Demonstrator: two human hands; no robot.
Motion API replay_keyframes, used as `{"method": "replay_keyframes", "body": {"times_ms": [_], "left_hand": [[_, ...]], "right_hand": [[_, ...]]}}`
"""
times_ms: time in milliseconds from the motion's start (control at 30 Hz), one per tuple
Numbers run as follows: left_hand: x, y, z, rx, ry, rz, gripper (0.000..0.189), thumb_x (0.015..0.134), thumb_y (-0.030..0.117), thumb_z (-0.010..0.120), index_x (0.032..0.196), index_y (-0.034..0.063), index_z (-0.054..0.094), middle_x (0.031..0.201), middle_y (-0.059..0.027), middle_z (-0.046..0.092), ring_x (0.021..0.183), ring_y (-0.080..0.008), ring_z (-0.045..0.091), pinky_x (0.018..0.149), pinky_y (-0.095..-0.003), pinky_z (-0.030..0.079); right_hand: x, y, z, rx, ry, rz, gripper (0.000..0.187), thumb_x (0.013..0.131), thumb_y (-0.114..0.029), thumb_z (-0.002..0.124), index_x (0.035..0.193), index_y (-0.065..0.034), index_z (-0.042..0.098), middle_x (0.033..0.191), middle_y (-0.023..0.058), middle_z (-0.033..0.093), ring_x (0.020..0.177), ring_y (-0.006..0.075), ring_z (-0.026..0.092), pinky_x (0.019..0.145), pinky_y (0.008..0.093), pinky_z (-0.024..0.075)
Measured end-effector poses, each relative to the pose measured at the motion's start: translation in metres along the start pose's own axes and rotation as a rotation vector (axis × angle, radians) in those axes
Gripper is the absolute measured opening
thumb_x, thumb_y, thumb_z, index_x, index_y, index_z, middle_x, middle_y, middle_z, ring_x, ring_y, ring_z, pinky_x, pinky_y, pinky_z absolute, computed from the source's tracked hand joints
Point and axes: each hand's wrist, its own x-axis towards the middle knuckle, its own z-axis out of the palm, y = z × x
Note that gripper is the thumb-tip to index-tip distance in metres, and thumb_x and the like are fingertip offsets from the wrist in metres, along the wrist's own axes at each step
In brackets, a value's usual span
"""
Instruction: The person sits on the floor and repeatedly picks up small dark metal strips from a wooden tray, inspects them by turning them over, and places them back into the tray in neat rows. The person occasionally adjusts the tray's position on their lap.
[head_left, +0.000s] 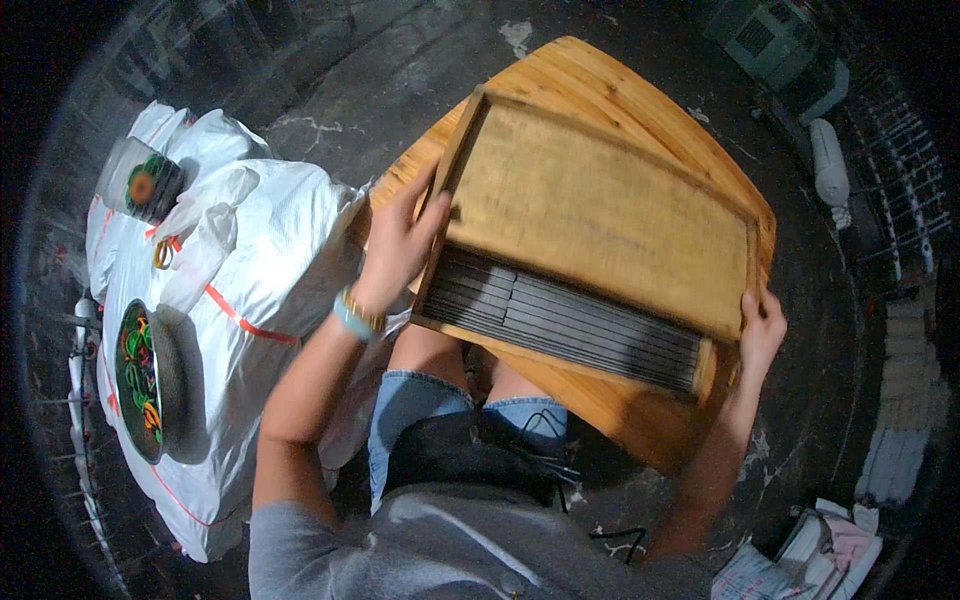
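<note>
A shallow rectangular wooden frame (459, 154) lies tilted across a wooden table (592, 79), its near side reaching over my lap. Inside it, a flat tan board (600, 217) covers the far and middle part. Along the near side, thin dark parallel strips (577, 322) show below the board. My left hand (401, 244) grips the frame's left end, thumb on top by the board's corner. At the right end, my right hand (761, 330) holds the frame near the board's near right corner. The fingers beneath are partly hidden.
White woven sacks (262, 225) stand close at my left. On them rest a bowl (139, 382) of coloured bands or cords and a clear plastic container (142, 184) with something green. A green machine (772, 45) stands far right; white packages (802, 555) lie near right.
</note>
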Motion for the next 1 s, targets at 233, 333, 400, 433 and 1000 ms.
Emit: {"method": "replay_keyframes", "body": {"times_ms": [233, 333, 400, 433, 1000], "left_hand": [[0.112, -0.051, 0.033, 0.023, -0.142, -0.145, 0.048, 0.09, 0.015, 0.056, 0.131, -0.0037, 0.04, 0.111, -0.0109, 0.061, 0.096, -0.0124, 0.057, 0.083, -0.0259, 0.045], [0.124, -0.07, 0.042, 0.061, -0.122, -0.106, 0.048, 0.089, 0.015, 0.056, 0.131, -0.0031, 0.041, 0.111, -0.0104, 0.062, 0.096, -0.0134, 0.058, 0.083, -0.0277, 0.046], [0.128, -0.081, 0.044, 0.057, -0.147, -0.124, 0.046, 0.089, 0.015, 0.056, 0.13, -0.0027, 0.043, 0.111, -0.0098, 0.062, 0.096, -0.0137, 0.058, 0.083, -0.0287, 0.046], [0.13, -0.085, 0.045, 0.055, -0.16, -0.134, 0.045, 0.089, 0.015, 0.056, 0.129, -0.0025, 0.044, 0.111, -0.0095, 0.062, 0.096, -0.0139, 0.058, 0.083, -0.0292, 0.046], [0.099, -0.074, 0.051, 0.549, -0.165, -0.039, 0.05, 0.089, 0.03, 0.053, 0.132, 0.0074, 0.041, 0.136, -0.0307, 0.032, 0.115, -0.0458, 0.045, 0.099, -0.0411, 0.036]], "right_hand": [[0.103, 0.045, 0.083, -0.143, 0.041, 0.031, 0.032, 0.083, -0.019, 0.063, 0.103, 0.0063, 0.062, 0.104, 0.0198, 0.062, 0.096, 0.0295, 0.058, 0.082, 0.0358, 0.0428], [0.11, 0.053, 0.108, -0.148, 0.088, 0.071, 0.03, 0.083, -0.021, 0.062, 0.102, 0.0028, 0.065, 0.102, 0.021, 0.062, 0.095, 0.0311, 0.059, 0.081, 0.0378, 0.0429], [0.108, 0.051, 0.116, -0.169, 0.094, 0.112, 0.026, 0.084, -0.022, 0.062, 0.099, -0.0013, 0.067, 0.095, 0.0211, 0.064, 0.09, 0.031, 0.06, 0.077, 0.0395, 0.0438], [0.106, 0.048, 0.117, -0.199, 0.072, 0.098, 0.028, 0.084, -0.021, 0.062, 0.102, 0.0002, 0.065, 0.095, 0.0206, 0.064, 0.09, 0.0302, 0.061, 0.078, 0.0374, 0.044], [0.094, 0.065, 0.102, -0.615, -0.193, 0.198, 0.038, 0.079, -0.026, 0.067, 0.108, -0.0033, 0.063, 0.106, 0.0195, 0.06, 0.107, 0.0346, 0.048, 0.093, 0.0462, 0.0364]]}}
